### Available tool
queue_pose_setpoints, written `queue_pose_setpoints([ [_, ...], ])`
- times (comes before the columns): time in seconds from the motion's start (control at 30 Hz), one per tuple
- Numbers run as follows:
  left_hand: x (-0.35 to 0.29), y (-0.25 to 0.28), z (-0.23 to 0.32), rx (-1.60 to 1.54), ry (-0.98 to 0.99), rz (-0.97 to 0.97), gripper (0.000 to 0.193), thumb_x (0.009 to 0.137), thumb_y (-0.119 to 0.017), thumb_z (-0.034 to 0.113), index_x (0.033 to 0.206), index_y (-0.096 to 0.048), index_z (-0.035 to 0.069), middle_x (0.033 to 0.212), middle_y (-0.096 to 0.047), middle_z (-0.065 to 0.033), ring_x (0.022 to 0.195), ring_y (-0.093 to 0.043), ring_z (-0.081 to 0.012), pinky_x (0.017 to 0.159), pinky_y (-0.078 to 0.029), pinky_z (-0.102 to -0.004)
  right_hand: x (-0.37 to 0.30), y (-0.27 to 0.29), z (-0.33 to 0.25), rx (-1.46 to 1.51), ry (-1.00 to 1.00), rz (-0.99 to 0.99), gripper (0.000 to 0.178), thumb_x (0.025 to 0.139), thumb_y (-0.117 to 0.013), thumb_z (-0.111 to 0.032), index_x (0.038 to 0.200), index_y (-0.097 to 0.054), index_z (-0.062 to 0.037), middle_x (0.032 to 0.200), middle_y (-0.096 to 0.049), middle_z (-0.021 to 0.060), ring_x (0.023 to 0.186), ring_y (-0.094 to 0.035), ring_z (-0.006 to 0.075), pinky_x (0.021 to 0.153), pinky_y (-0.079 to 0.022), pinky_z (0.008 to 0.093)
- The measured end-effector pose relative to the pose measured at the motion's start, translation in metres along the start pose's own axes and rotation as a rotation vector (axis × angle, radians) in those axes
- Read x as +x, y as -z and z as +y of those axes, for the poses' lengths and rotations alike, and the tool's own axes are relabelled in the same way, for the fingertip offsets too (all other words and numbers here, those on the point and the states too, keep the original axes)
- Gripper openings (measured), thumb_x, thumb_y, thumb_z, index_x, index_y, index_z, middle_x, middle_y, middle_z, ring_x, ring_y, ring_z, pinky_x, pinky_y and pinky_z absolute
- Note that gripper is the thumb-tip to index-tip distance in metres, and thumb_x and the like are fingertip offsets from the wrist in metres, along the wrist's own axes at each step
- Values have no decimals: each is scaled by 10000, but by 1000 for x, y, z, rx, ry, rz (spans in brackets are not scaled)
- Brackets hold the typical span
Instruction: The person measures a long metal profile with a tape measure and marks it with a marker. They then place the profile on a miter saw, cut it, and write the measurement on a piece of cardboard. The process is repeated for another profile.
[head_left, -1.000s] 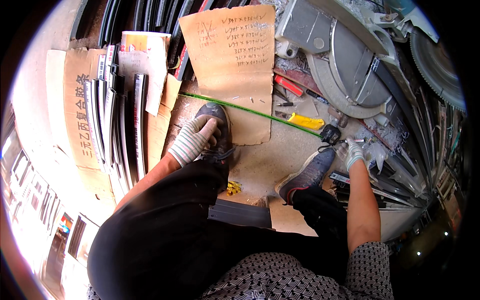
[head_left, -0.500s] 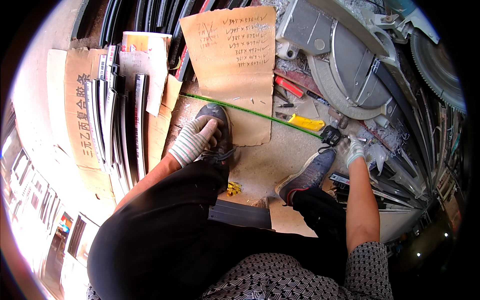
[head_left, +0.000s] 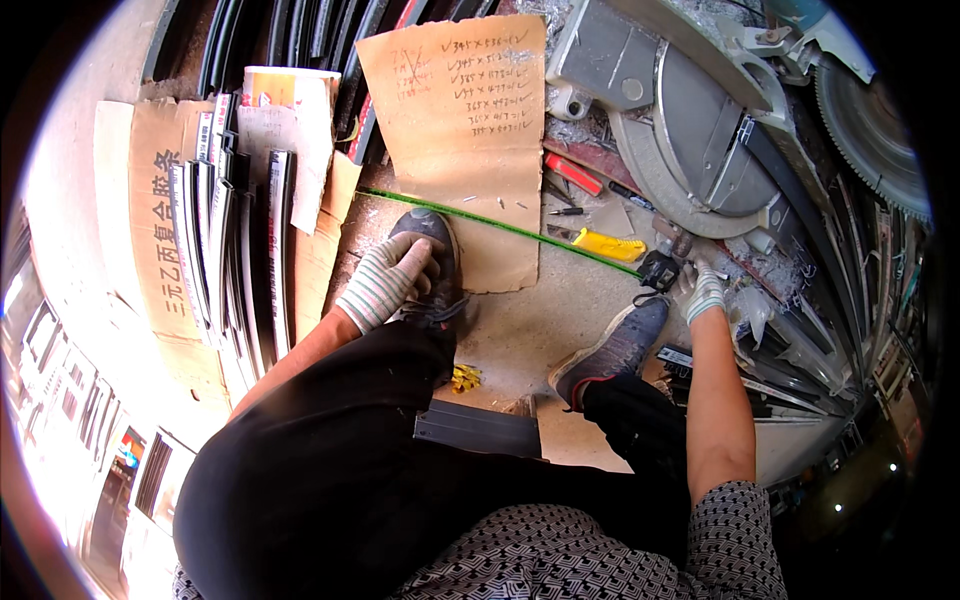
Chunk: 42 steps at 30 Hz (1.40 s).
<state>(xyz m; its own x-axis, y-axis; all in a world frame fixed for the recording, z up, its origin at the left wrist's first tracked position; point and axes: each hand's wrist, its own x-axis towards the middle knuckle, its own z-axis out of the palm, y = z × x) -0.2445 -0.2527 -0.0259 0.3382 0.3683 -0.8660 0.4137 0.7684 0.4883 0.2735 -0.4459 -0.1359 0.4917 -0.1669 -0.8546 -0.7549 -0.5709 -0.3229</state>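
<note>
A tape measure (head_left: 657, 270) with a dark case lies on the floor by my right shoe (head_left: 618, 345). Its green blade (head_left: 500, 222) stretches left across the lower part of a brown cardboard sheet (head_left: 455, 120) with handwriting. My right hand (head_left: 699, 292), in a striped white glove, is just right of the case, fingers bent and apart; I see nothing held in them. My left hand (head_left: 388, 277), gloved alike, rests at my left shoe (head_left: 432, 235) with its fingers curled in. What those fingers hold, if anything, is hidden.
Beyond the blade lie a yellow utility knife (head_left: 608, 245), a red-handled tool (head_left: 573, 174) and a black pen (head_left: 566, 211). A grey mitre saw (head_left: 690, 130) stands at the far right. Black strips (head_left: 228, 240) lean on cardboard at left; scrap profiles (head_left: 800, 380) crowd the right.
My right hand, blurred before, has shifted slightly up and left beside the tape measure case and shows more clearly. The view has moved a little. My left hand stays at the shoe.
</note>
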Motion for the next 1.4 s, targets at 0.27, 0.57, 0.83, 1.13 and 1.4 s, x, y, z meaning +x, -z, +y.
queue_pose_setpoints([
  [0.27, -2, 0, 1, 16, 16, 32, 363, 1101, -471, 324, 1183, -663, 27, 881, -634, -18, 690, -566, -77, 618, -481, -221, -1, -5, -7, -26, -94, -12, 251, 958, -709, -401, 1034, -605, -186, 856, -630, -17, 755, -578, 186, 828, -499, 444],
  [0.57, -1, 5, -9, 11, -48, 45, 340, 1097, -478, 316, 1165, -673, 45, 843, -662, -21, 677, -594, -76, 593, -476, -216, -35, -4, -16, -194, -4, 95, 395, 973, -670, -486, 1103, -592, -121, 814, -650, 51, 647, -644, 245, 653, -598, 452],
  [0.83, 1, 5, -15, -3, -43, 60, 330, 1099, -485, 293, 1174, -673, 32, 862, -648, -29, 651, -572, -75, 589, -473, -221, -28, 17, -103, -121, 561, 308, 352, 974, -666, -448, 974, -650, -97, 764, -676, 40, 572, -640, 171, 437, -484, 318],
  [1.13, 8, -2, -9, 2, -55, 56, 317, 1095, -473, 262, 1173, -639, 4, 839, -656, -55, 614, -577, -97, 567, -478, -242, -40, 5, -221, 240, 399, 295, 399, 957, -712, -449, 1089, -597, -91, 932, -699, 80, 649, -678, 197, 422, -416, 268],
  [1.4, 7, 0, -10, -31, -53, 37, 305, 1101, -461, 245, 1165, -627, -2, 828, -651, -61, 609, -573, -102, 562, -480, -246, -35, -14, -252, 391, 283, 231, 342, 959, -736, -354, 1162, -582, -126, 933, -606, 79, 713, -644, 202, 417, -421, 217],
])
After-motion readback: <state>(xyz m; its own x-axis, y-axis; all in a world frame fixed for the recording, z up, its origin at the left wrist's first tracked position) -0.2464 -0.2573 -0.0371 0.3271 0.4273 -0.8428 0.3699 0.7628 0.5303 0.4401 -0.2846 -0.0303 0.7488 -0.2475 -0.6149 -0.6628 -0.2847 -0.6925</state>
